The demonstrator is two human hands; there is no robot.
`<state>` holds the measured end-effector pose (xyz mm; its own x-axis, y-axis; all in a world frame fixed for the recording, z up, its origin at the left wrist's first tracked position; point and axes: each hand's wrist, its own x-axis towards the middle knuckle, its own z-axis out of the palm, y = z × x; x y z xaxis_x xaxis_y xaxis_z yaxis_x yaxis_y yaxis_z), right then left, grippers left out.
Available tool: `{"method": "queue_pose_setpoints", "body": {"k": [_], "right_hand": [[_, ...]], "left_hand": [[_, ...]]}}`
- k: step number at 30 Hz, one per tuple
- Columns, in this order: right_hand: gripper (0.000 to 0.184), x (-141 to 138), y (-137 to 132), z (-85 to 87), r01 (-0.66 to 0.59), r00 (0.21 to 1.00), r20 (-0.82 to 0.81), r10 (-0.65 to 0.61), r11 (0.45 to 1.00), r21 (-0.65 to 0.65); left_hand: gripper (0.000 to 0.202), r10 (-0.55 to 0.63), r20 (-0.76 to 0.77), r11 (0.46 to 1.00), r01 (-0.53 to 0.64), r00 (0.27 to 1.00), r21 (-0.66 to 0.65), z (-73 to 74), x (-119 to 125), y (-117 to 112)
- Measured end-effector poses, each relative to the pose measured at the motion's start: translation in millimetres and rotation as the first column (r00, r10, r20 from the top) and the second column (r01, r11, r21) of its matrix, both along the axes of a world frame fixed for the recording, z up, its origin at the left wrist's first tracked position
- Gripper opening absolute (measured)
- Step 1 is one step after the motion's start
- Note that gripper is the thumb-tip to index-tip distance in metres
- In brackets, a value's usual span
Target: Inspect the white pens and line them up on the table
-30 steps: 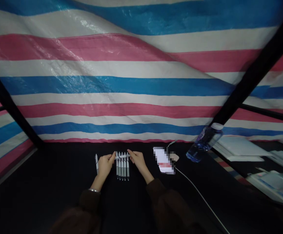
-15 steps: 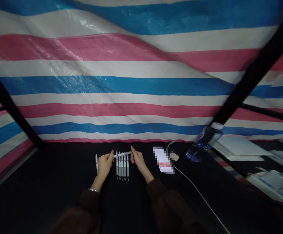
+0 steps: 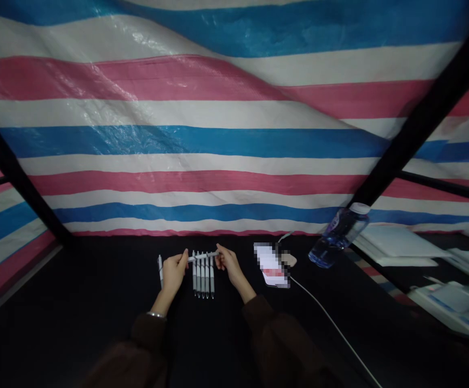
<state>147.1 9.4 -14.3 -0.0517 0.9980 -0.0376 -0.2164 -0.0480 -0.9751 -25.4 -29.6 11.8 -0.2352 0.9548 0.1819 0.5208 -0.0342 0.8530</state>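
Between my two hands a white and grey pen (image 3: 202, 256) is held nearly level, its right end slightly higher. My left hand (image 3: 174, 272) is closed on the pen's left end, thumb on top. My right hand (image 3: 227, 263) pinches the other end with thumb and fingertips. Below the held pen, several similar pens (image 3: 204, 280) lie side by side in a row on the black table, tips toward me; the held pen crosses in front of their upper ends. Another single pen (image 3: 160, 270) lies just left of my left hand, partly hidden by it.
Right of my hands lies a phone (image 3: 272, 267), its screen blurred, beside a pale charger-like piece (image 3: 289, 260) with a white cable (image 3: 335, 323). Farther right are a tilted clear bottle (image 3: 338, 235) and stacks of white paper (image 3: 398, 245). A striped sheet (image 3: 202, 140) hangs behind the table.
My right hand's fingers have shifted slightly at the pen's right end, the thumb now lower and more bent. My left hand and the row of pens stay in place.
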Motion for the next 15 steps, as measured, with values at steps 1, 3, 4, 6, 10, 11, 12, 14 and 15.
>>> {"method": "queue_pose_setpoints", "body": {"k": [1, 3, 4, 6, 10, 11, 12, 14, 15], "right_hand": [[0.047, -0.6, -0.4, 0.2, 0.007, 0.999, 0.034, -0.007, 1.0, -0.001], [0.053, -1.4, -2.0, 1.2, 0.011, 0.995, 0.102, -0.013, 1.0, 0.023], [0.053, -1.4, -2.9, 1.9, 0.006, 0.992, 0.129, -0.011, 0.999, 0.041], [0.051, -0.6, -4.2, 3.1, -0.004, 0.988, 0.151, -0.006, 0.998, 0.067], [0.031, 3.0, -3.7, 3.6, -0.05, 0.996, 0.082, 0.041, 0.993, 0.106], [0.027, 3.6, -3.0, 3.4, -0.06, 0.997, 0.055, 0.055, 0.992, 0.108], [0.024, 4.0, -2.3, 3.2, -0.069, 0.997, 0.032, 0.066, 0.992, 0.104], [0.024, 3.9, -1.1, 2.6, -0.069, 0.998, 0.009, 0.069, 0.994, 0.081], [0.026, 3.4, -0.7, 2.3, -0.064, 0.998, 0.01, 0.063, 0.996, 0.068]], "left_hand": [[0.055, -0.003, 0.0, 1.0, 0.003, 1.0, 0.005, 0.0, 0.0, 0.0], [0.055, -0.007, -0.005, 1.0, 0.008, 1.0, 0.015, 0.1, -0.3, 0.0], [0.055, -0.007, -0.008, 1.0, 0.007, 1.0, 0.018, 0.2, -0.4, -0.1], [0.055, 0.004, -0.016, 1.0, -0.004, 1.0, 0.016, 0.5, -0.7, -0.2], [0.055, 0.03, -0.034, 0.999, -0.029, 0.999, 0.016, 1.0, -0.6, -0.4], [0.055, 0.03, -0.041, 0.999, -0.029, 0.999, 0.02, 1.0, -0.5, -0.4], [0.056, 0.027, -0.047, 0.999, -0.026, 0.999, 0.022, 0.8, -0.5, -0.3], [0.055, 0.017, -0.047, 1.0, -0.016, 0.999, 0.019, 0.5, -0.4, -0.2], [0.055, 0.014, -0.043, 1.0, -0.014, 0.999, 0.015, 0.3, -0.5, -0.2]]}}
